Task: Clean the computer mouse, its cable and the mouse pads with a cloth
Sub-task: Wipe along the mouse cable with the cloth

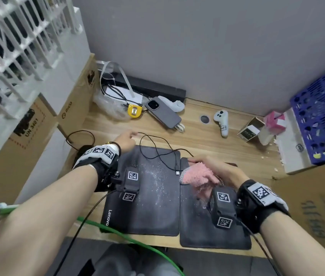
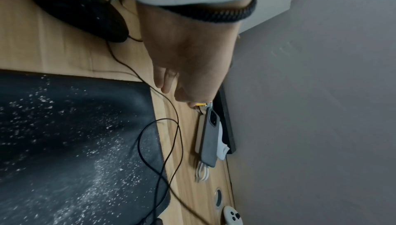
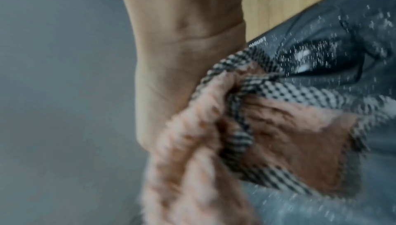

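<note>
Two dark mouse pads lie side by side on the wooden desk. The left pad [image 1: 153, 206] [image 2: 64, 144] is speckled with white dust; the right pad [image 1: 197, 232] sits beside it. The black mouse [image 1: 83, 152] [image 2: 75, 11] rests left of the pads, partly hidden by my left wrist. Its thin black cable [image 1: 157, 154] [image 2: 171, 144] loops over the left pad. My left hand [image 1: 126, 139] [image 2: 182, 76] is beyond the left pad's far edge and pinches the cable at its fingertips. My right hand [image 1: 213, 166] grips a bunched pink cloth [image 1: 197, 176] [image 3: 278, 127] on the right pad's far end.
A grey phone [image 1: 162, 112], a white controller [image 1: 221, 121], a small carton [image 1: 251, 129] and a pink tissue box [image 1: 275, 121] lie along the back. Cardboard boxes [image 1: 74, 108] stand left, a blue crate [image 1: 321, 120] right. A green cable [image 1: 127, 238] crosses the front edge.
</note>
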`<state>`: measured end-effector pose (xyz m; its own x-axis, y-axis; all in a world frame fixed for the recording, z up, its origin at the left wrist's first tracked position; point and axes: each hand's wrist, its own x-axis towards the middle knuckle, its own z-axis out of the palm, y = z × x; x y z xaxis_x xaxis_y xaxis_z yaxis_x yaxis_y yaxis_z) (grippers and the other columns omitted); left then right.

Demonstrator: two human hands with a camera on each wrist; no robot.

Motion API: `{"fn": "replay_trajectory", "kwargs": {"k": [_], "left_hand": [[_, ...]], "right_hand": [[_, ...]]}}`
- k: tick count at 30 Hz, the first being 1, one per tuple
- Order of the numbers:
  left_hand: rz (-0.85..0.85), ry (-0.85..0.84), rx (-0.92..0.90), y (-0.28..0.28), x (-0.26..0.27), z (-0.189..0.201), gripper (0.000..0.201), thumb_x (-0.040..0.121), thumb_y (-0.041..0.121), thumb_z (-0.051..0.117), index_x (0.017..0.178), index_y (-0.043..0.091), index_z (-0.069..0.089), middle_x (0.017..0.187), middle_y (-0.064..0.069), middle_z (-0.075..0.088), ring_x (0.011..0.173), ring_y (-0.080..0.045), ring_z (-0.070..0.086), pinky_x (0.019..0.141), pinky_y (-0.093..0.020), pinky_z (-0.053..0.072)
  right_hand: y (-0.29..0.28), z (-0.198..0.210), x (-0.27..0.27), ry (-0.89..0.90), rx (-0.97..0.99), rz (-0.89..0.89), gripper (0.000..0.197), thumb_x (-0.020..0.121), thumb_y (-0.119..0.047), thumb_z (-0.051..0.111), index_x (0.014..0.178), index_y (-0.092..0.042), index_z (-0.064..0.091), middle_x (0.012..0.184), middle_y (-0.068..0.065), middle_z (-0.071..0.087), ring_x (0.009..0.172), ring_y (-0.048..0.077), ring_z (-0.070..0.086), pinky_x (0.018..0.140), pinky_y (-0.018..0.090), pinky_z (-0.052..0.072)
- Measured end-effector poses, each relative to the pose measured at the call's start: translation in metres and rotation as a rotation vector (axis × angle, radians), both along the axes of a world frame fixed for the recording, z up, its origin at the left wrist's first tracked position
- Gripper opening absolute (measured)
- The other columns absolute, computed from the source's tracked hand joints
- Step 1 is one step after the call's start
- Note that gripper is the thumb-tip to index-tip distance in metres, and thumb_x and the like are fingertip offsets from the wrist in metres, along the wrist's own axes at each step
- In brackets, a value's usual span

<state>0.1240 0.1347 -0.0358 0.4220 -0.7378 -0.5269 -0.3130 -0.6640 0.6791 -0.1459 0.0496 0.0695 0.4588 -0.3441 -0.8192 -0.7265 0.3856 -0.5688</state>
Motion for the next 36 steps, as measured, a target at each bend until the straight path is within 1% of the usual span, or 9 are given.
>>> {"fn": "replay_trajectory", "kwargs": {"k": [2,5,7,9,13,19,28,32,36], "left_hand": [[0.009,0.013,0.061,0.0,0.001,-0.012,0.052,0.089,-0.007,0.036,0.137,0.009,0.046,0.143,-0.018,0.042,0.13,-0.034,0.044,0.106,-0.043,0.038],[0.037,0.009,0.056,-0.001,0.008,-0.029,0.049,0.088,-0.007,0.04,0.134,0.006,0.049,0.142,-0.019,0.045,0.132,-0.032,0.042,0.108,-0.044,0.037],[0.062,0.008,0.048,-0.003,0.013,-0.036,0.049,0.086,-0.008,0.041,0.132,0.005,0.05,0.142,-0.018,0.046,0.131,-0.031,0.043,0.108,-0.041,0.037],[0.062,-0.009,0.047,-0.006,0.014,-0.036,0.05,0.084,-0.008,0.042,0.131,0.007,0.053,0.141,-0.015,0.048,0.129,-0.029,0.046,0.106,-0.035,0.039],[0.027,-0.074,0.03,-0.019,0.013,-0.04,0.045,0.086,-0.005,0.045,0.127,0.008,0.057,0.136,-0.015,0.052,0.112,-0.031,0.057,0.086,-0.026,0.043],[-0.045,-0.141,-0.017,-0.043,0.012,-0.049,0.042,0.087,-0.005,0.05,0.128,0.0,0.055,0.142,-0.018,0.044,0.129,-0.033,0.045,0.104,-0.039,0.041],[-0.055,-0.268,0.002,-0.051,0.024,-0.068,0.042,0.085,0.008,0.059,0.126,0.017,0.058,0.124,-0.015,0.059,0.108,-0.036,0.058,0.092,-0.04,0.049],[-0.017,-0.273,0.026,-0.053,0.024,-0.061,0.013,0.089,0.021,0.06,0.096,0.022,0.071,0.092,-0.004,0.069,0.098,-0.028,0.062,0.079,-0.027,0.043],[-0.101,-0.226,0.0,-0.049,0.025,-0.042,0.01,0.089,0.029,0.06,0.086,0.028,0.07,0.085,0.001,0.066,0.091,-0.022,0.061,0.079,-0.027,0.044]], "right_hand": [[-0.003,-0.015,-0.008,0.128,-0.225,0.245,0.019,0.099,-0.032,0.048,0.09,-0.015,0.051,0.074,-0.002,0.05,0.057,0.007,0.045,0.053,0.019,0.035],[-0.015,-0.041,-0.019,0.322,-0.346,0.273,0.061,0.094,-0.048,0.052,0.133,-0.008,0.028,0.11,0.007,0.056,0.094,0.017,0.054,0.075,0.026,0.04],[-0.026,-0.055,-0.02,0.382,-0.403,0.17,0.084,0.093,-0.054,0.049,0.144,0.004,0.017,0.122,0.014,0.052,0.118,0.029,0.052,0.096,0.032,0.04],[-0.035,-0.063,-0.013,0.372,-0.526,0.095,0.075,0.093,-0.053,0.048,0.138,0.005,0.035,0.121,0.016,0.057,0.12,0.033,0.053,0.105,0.039,0.039],[-0.04,-0.066,0.009,0.158,-0.576,-0.014,0.032,0.095,-0.034,0.05,0.078,-0.009,0.062,0.074,0.006,0.062,0.072,0.021,0.057,0.078,0.034,0.048],[-0.039,-0.082,0.024,0.057,-0.291,-0.047,0.024,0.097,-0.034,0.05,0.091,-0.013,0.061,0.073,0.001,0.06,0.06,0.012,0.056,0.061,0.023,0.046],[-0.046,-0.098,0.028,0.054,-0.06,-0.048,0.061,0.072,-0.044,0.075,0.106,0.004,0.06,0.082,0.013,0.071,0.066,0.021,0.068,0.057,0.031,0.053],[-0.052,-0.094,0.036,-0.016,-0.095,-0.132,0.015,0.091,-0.019,0.06,0.089,-0.004,0.055,0.072,0.013,0.064,0.061,0.024,0.061,0.062,0.034,0.049],[-0.063,-0.088,0.057,-0.063,-0.253,-0.351,0.018,0.095,-0.012,0.053,0.111,-0.009,0.045,0.081,0.011,0.068,0.064,0.02,0.065,0.06,0.034,0.051]]}}
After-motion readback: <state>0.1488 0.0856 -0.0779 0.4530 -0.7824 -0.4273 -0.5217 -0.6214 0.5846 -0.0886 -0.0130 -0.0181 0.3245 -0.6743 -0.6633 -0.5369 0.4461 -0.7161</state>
